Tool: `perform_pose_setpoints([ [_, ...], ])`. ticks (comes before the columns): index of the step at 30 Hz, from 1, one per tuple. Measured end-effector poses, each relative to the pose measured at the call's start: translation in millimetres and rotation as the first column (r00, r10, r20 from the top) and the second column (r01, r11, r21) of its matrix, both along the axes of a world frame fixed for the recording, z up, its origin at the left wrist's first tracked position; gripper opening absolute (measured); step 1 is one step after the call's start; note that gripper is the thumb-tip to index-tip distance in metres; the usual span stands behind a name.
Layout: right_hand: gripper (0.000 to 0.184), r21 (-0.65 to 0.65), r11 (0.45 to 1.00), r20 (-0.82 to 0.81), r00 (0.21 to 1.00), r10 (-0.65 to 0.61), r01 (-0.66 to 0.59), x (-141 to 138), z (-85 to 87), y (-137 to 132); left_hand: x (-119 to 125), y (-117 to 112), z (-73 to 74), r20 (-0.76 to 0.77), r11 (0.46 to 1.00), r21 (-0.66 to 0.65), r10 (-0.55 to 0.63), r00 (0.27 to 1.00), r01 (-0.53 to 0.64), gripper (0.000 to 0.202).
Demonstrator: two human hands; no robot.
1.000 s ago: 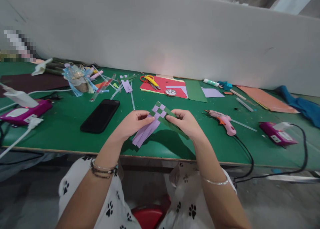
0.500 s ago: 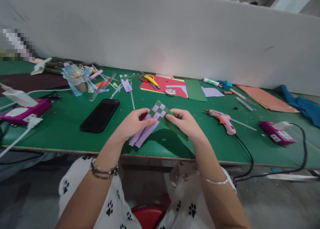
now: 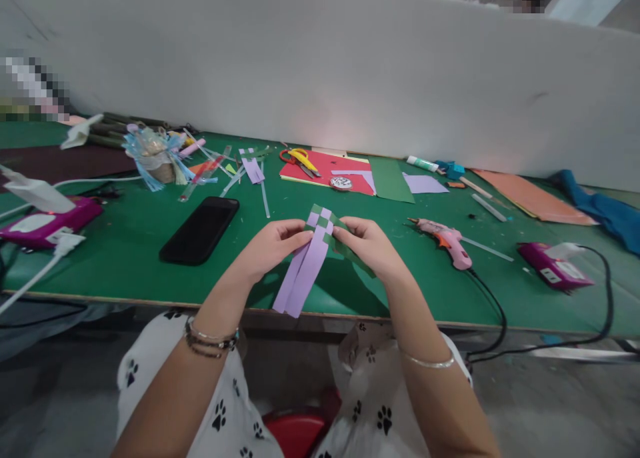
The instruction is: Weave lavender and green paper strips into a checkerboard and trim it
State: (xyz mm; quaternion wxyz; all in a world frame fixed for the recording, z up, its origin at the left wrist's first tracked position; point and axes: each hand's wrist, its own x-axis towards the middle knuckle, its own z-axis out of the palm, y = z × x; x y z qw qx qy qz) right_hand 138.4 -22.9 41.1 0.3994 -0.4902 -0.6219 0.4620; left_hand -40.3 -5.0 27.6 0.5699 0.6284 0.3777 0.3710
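A woven piece of lilac and dark green paper strips [image 3: 320,235] is held up just above the green table [image 3: 125,245] near its front edge. My left hand [image 3: 270,248] pinches its left side, fingers closed on the strips. My right hand [image 3: 370,245] pinches the right side, where green strips stick out behind the fingers. Loose lilac strip ends [image 3: 300,278] hang down towards me from the checkered part.
A black phone [image 3: 200,230] lies left of my hands, a pink glue gun [image 3: 447,241] with a black cord to the right. Further back are scissors [image 3: 299,159] on red paper [image 3: 327,171], paper scraps, a ribbon bundle [image 3: 153,153] and purple devices [image 3: 47,221] [image 3: 555,268].
The woven piece has been turned in my hands: the loose lilac ends, which pointed down-left, now hang more steeply towards me. Both hands stay in nearly the same place.
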Motion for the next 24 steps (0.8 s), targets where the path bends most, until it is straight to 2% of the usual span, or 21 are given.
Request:
perform_pose_setpoints([
  [7, 0.023, 0.033, 0.999, 0.016, 1.0, 0.016, -0.017, 1, 2.6, -2, 1, -3, 4.0, 0.001, 0.994, 0.048, 0.097, 0.995, -0.097, 0.028],
  [9, 0.022, 0.162, 0.984, 0.093, 0.992, -0.087, 0.072, -1, -0.1, -2, 2, -4, 5.6, 0.006, 0.989, 0.052, 0.14, 0.99, -0.141, 0.028],
  [10, 0.023, 0.281, 0.948, 0.144, 0.97, -0.197, 0.151, -3, -1.6, -3, 3, -5, 6.3, 0.007, 0.984, 0.054, 0.168, 0.986, -0.168, 0.028],
  [12, 0.024, 0.554, 0.795, 0.243, 0.867, -0.436, 0.245, -9, -4.0, -7, 6, -5, 7.2, 0.01, 0.969, 0.067, 0.237, 0.971, -0.237, 0.027],
  [13, 0.024, 0.661, 0.719, 0.295, 0.805, -0.514, 0.216, -12, -4.8, -9, 7, -6, 7.5, 0.013, 0.959, 0.08, 0.272, 0.962, -0.273, 0.026],
  [14, 0.022, 0.731, 0.667, 0.354, 0.754, -0.553, 0.147, -16, -5.5, -11, 8, -6, 7.7, 0.015, 0.948, 0.099, 0.304, 0.953, -0.304, 0.025],
  [15, 0.021, 0.767, 0.639, 0.411, 0.717, -0.563, 0.063, -19, -6.0, -13, 9, -7, 7.8, 0.015, 0.937, 0.122, 0.328, 0.944, -0.328, 0.025],
  [17, 0.02, 0.784, 0.617, 0.489, 0.677, -0.55, -0.065, -26, -7.1, -16, 12, -9, 8.0, 0.014, 0.92, 0.17, 0.357, 0.934, -0.354, 0.025],
  [18, 0.021, 0.785, 0.613, 0.5, 0.671, -0.548, -0.084, -29, -7.7, -17, 12, -10, 8.0, 0.008, 0.916, 0.189, 0.359, 0.933, -0.354, 0.025],
  [24, 0.01, 0.764, 0.643, 0.427, 0.705, -0.566, 0.053, -35, -9.2, -17, 15, -15, 8.0, -0.001, 0.903, 0.264, 0.351, 0.937, -0.338, 0.025],
])
